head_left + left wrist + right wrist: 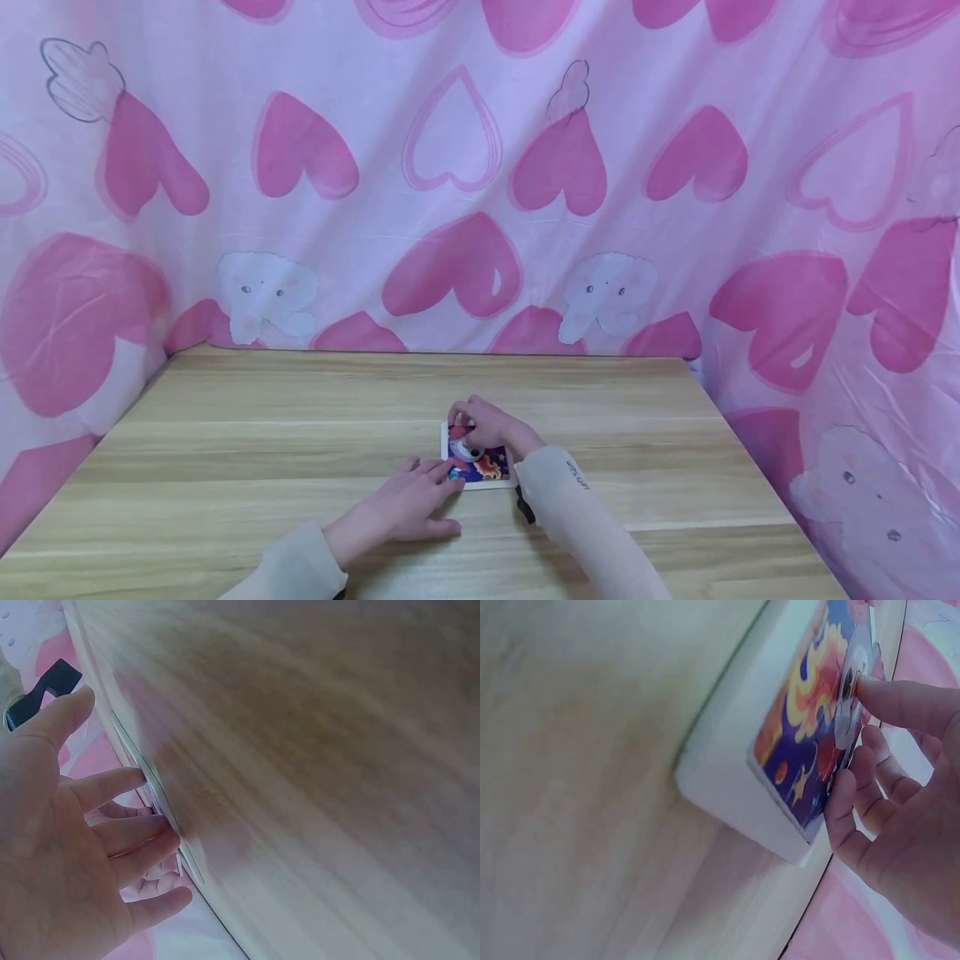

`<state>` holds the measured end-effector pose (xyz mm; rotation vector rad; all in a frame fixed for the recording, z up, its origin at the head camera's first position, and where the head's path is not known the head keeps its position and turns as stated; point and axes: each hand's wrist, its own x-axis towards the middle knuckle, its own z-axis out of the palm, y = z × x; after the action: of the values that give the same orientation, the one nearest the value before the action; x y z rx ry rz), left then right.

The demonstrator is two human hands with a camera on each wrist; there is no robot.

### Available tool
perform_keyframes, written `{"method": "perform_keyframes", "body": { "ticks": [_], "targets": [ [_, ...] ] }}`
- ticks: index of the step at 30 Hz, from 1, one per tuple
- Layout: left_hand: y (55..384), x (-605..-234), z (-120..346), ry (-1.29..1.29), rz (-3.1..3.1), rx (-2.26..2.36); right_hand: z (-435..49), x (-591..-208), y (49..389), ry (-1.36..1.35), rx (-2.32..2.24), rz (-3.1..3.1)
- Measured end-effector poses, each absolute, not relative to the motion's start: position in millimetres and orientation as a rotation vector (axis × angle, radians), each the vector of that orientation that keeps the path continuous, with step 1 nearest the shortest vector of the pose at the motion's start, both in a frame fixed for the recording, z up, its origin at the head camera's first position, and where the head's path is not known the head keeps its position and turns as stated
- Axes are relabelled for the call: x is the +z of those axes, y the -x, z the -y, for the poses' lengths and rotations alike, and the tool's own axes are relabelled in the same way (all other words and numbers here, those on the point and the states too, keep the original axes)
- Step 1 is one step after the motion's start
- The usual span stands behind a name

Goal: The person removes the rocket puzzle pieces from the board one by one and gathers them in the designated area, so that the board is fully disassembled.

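A small white-bordered board [477, 486] lies flat on the table, bearing a colourful cartoon picture [806, 724] in purple, orange and red with stars. From the left, my left hand [414, 500] rests its fingertips on the board's near-left side; its fingers are extended and the thumb is spread [67, 877]. Over the far part of the picture, my right hand [487, 423] bends its fingers down. In the right wrist view, the thumb of this right hand [907, 817] touches a whitish rounded shape [851, 697] on the picture. Whether it pinches a separate piece is unclear.
The wood-grain table [300, 408] extends around the board on all sides. A pink curtain [450, 250] with hearts and white cartoon animals hangs behind the table and along its sides. A black strap [525, 505] shows near the right cuff.
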<state>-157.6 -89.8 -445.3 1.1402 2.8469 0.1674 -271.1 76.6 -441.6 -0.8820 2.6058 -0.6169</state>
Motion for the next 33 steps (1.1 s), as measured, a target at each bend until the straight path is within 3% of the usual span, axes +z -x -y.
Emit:
{"method": "perform_keyframes", "body": {
  "ticks": [21, 33],
  "targets": [
    [157.2, -445.7, 89.8, -1.154, -2.844, 0.165, -93.4, -458.1, 273.2, 1.104, -0.987, -2.599],
    [156.8, -443.9, 89.3, -1.12, -2.822, 0.183, -98.4, -438.7, 259.9, 0.894, -1.275, -2.397]
  ]
}}
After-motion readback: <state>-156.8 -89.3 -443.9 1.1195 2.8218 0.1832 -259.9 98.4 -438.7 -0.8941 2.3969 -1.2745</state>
